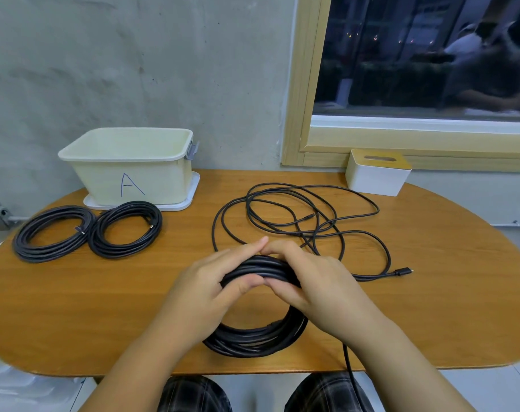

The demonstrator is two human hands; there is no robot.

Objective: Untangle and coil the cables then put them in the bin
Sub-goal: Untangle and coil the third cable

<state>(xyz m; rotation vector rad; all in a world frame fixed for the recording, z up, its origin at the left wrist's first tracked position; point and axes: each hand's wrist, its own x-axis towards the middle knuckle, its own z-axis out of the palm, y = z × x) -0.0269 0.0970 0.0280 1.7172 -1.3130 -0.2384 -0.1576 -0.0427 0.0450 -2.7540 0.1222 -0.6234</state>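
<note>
Gripping the top of a half-wound black coil near the surface's front edge, the left hand and right hand both hold its strands — loose cable sprawls behind, two finished coils lie beside the bin.

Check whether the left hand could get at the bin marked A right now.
Probably not yet: the left hand grips the coil. The path to the bin looks open, passing two finished coils.
</note>
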